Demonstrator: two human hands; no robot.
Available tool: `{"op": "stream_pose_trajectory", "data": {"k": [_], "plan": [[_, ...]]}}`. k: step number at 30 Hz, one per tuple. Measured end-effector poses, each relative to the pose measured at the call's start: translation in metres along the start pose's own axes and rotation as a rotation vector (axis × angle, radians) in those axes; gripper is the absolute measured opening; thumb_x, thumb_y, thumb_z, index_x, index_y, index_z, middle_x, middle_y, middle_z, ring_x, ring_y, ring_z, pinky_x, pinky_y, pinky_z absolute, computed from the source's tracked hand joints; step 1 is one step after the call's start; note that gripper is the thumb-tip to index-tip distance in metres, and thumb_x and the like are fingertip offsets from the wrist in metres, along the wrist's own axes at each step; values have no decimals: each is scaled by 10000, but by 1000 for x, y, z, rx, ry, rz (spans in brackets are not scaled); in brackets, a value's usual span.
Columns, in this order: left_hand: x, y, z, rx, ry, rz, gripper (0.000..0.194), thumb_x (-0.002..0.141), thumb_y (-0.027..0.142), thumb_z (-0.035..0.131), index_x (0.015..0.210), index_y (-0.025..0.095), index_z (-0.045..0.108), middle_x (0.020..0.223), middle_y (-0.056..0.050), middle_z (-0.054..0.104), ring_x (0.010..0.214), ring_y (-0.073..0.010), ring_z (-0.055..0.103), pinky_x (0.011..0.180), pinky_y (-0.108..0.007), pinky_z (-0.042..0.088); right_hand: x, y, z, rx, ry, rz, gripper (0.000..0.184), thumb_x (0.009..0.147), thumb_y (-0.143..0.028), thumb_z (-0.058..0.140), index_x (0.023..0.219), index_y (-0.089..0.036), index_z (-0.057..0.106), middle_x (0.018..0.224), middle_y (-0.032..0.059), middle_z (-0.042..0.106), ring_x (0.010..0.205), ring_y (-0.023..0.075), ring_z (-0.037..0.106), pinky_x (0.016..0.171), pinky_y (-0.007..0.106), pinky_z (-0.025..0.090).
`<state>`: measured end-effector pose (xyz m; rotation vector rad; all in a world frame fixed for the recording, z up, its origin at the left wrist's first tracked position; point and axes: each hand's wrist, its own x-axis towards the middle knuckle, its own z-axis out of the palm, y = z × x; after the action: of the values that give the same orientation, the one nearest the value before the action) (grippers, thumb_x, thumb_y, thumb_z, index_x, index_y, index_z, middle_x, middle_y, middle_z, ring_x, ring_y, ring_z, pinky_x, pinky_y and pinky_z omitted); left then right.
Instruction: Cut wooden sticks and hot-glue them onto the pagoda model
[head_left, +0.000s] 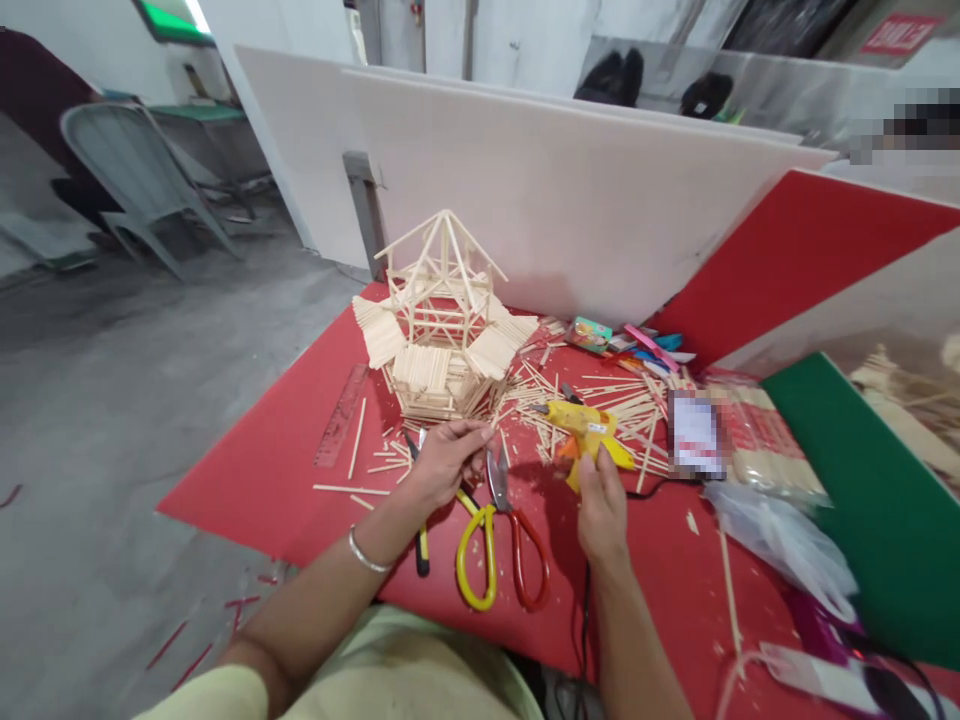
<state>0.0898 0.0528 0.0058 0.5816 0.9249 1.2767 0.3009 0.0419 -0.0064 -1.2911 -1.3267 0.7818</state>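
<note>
Left hand (446, 462): fingertips pressed together, contents unclear. Right hand (603, 508): fingers wrap glue gun (585, 417), likely for control. Scissors (499, 490), handles toward table's (247, 478) near edge, presumably handy.

**Both hands at work, arms reaching forward**

From where I stand, two bare forearms reach forward, the hands apart at a similar height. The left forearm (322, 600) slants inward; its wrist (384, 528) leads into the left hand (446, 462), back turned upward. Thumb and forefinger draw together in a pinch directed toward the other hand; the remaining fingers curl beneath, and their exact pose seems partly hidden. The right forearm (637, 630) rises more steeply, leaning slightly inward. The right hand (602, 510) is closed in a grip, fingers pointing forward.
</note>
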Motion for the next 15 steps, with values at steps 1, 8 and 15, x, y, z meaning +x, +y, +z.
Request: {"op": "stream_pose_trajectory", "data": {"k": [1,8,15], "plan": [[1,-1,0,-4,3,4,326,668,372,843,812,121,691,651,-27,681,396,-31,461,342,-134,296,-1,2,1,35,-6,27,375,891,-498,581,1132,-211,591,1024,58,672,910,181,628,800,321,509],[2,-9,4,17,33,1,311,656,332,857,824,129,695,630,-3,657,403,-29,476,368,-137,338,-8,2,8,213,-153,201,372,784,-488,722,964,-215,544,778,-7,644,662,147,604,628,290,511],[0,-19,6,49,-32,11,278,693,329,832,822,129,687,638,0,661,398,-27,461,367,-149,312,-11,7,12,181,-216,225,356,761,-433,748,961,-203,564,808,-25,630,681,124,561,630,256,474]]}}
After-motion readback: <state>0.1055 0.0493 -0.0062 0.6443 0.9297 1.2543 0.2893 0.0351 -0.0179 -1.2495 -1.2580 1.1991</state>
